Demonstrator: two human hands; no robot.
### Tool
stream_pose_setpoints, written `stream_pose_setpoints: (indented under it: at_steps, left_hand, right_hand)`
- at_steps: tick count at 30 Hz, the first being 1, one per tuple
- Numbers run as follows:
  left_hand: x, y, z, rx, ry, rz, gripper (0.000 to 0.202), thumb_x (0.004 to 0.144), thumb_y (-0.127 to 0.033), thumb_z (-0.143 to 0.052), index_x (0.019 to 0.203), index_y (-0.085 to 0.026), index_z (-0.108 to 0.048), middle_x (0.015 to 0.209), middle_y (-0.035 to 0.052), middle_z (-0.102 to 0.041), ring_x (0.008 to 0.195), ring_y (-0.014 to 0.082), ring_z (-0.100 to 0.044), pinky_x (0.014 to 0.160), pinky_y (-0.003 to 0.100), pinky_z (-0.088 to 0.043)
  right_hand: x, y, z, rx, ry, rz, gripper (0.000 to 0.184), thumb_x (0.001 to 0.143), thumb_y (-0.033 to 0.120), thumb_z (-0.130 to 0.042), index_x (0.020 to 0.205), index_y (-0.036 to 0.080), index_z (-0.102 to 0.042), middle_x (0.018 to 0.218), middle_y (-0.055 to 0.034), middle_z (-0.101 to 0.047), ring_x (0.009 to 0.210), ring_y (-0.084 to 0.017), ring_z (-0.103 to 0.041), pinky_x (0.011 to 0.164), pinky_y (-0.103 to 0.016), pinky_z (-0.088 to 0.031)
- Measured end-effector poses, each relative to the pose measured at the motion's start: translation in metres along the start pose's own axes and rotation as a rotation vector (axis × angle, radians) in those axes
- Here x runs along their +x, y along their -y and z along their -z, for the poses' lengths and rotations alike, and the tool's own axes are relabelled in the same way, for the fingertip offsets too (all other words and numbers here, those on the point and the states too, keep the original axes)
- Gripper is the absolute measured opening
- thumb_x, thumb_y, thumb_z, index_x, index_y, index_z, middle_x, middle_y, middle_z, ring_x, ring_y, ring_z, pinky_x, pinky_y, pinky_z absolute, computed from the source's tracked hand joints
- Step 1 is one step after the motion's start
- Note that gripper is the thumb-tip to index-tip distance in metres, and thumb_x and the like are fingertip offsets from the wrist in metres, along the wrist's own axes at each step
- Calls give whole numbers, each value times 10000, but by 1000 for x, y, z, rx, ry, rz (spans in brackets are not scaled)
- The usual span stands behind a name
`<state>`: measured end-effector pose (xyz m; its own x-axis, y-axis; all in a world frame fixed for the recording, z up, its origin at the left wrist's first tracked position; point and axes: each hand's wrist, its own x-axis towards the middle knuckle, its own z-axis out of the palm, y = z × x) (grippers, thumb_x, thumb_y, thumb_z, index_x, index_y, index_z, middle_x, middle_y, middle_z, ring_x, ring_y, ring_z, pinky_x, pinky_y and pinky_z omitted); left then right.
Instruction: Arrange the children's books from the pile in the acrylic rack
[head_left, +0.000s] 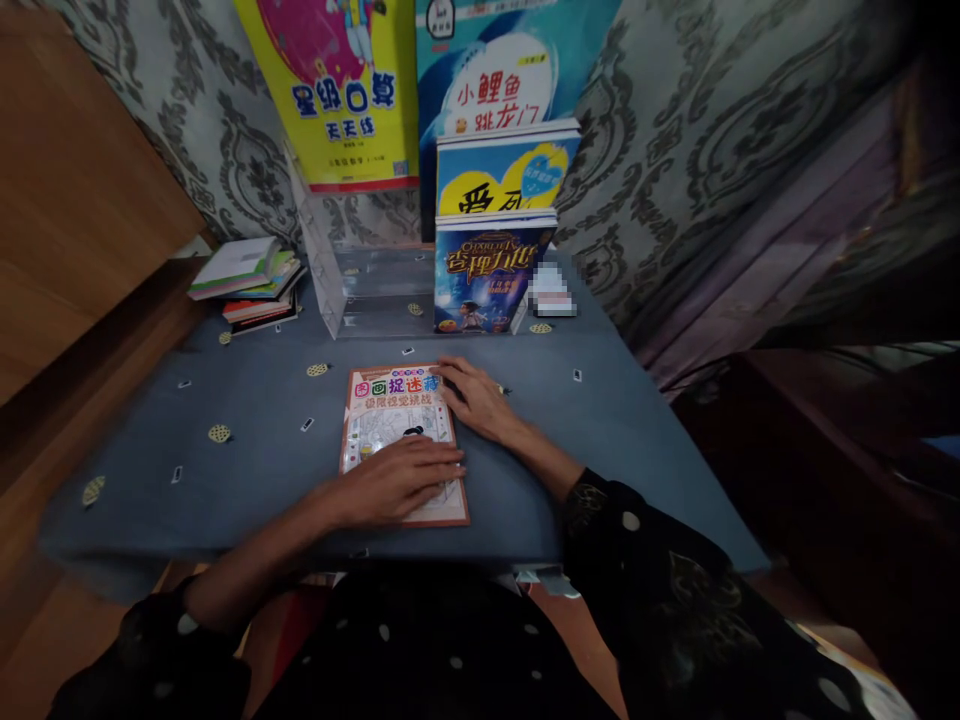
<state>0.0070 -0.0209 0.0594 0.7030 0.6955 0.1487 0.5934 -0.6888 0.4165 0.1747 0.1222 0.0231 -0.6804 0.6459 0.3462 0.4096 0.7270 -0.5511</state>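
Observation:
A picture book [386, 422] with a reddish-brown border and colourful title characters lies closed on the grey-blue tablecloth in front of me. My left hand [401, 478] rests flat across the lower half of its cover, fingers stretched to the right. At the upper right corner of the book, my right hand [481, 402] touches the edge with its fingers extended. Behind the book stands a clear acrylic rack [382, 312]. In its right side a dark blue book [491, 275] stands in front, its title upside down, before a blue-and-yellow book [506, 175].
A yellow workbook [349, 120] and a teal book [487, 70] stand higher at the back. On the left, several books lie in a stack [251, 280]. A small pale item [553, 290], blurred out, sits right of the rack. Patterned wall covering rises behind the table.

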Motion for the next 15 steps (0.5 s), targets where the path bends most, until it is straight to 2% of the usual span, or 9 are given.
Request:
stream_pose_setpoints:
  at_steps: [5,9,13,15]
  left_hand:
    - [24,50,13,81,-91,3,334,1005,-217,-413,1275,-179,-607,1350,109,-613,1261,199,-556,1085,393,-418]
    - [38,85,23,77,-153,57,344,976,-181,-448,1272,-194,-623,1353,101,-614,1267,205,-555,1094,376,-406]
    - [43,114,29,-139,-181,99,359,949,-158,-452,1243,-199,-654,1337,81,-632,1266,202,-563,1097,357,-396]
    - [44,125,33,-304,-158,104,356,948,-174,-452,1232,-194,-666,1321,81,-644,1259,203,-570,1086,344,-402]
  right_hand:
    - [4,-5,1,123,-37,5,405,1016,350,-321,1268,164,-579,1287,-137,-598,1209,-244,-560,1034,-441,-451]
    - [2,0,4,132,-95,-5,382,1016,366,-340,1244,179,-582,1231,-124,-628,1172,-232,-579,1021,-428,-466]
    - [-7,21,3,15,-207,19,308,1007,302,-369,1126,188,-630,1080,-114,-654,1044,-239,-607,946,-426,-493]
    - [-8,35,-2,-56,-158,114,285,998,263,-386,1090,184,-644,1056,-113,-659,1027,-243,-601,933,-426,-491]
